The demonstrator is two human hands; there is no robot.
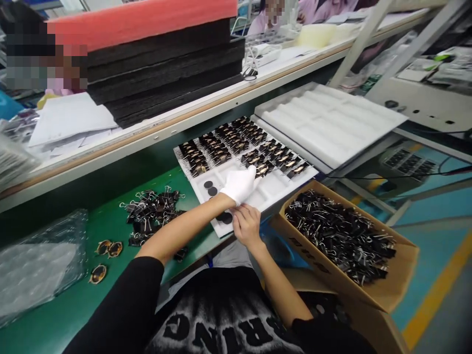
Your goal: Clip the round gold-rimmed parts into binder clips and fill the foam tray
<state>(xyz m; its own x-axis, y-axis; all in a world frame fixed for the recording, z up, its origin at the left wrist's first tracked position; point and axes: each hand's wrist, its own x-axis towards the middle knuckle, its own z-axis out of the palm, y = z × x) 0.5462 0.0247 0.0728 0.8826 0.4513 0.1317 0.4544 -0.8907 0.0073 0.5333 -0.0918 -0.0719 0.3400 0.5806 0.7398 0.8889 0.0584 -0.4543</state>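
Observation:
My left hand, in a white glove, is over the near part of a white foam tray. Its fingers blend into the tray, so whether it holds anything cannot be made out. My bare right hand is closed at the tray's near edge, its fingertips pinching the glove's cuff at my left wrist. Rows of black binder clips clamped on tan pieces fill the tray's far compartments. Black discs lie in the near-left compartment, partly hidden by my left arm.
Loose binder clips and round tortoiseshell pieces lie on the green table. A cardboard box of clips stands at right. Behind are a second foam tray, a shelf with stacked black foam, and people beyond. Bubble wrap lies left.

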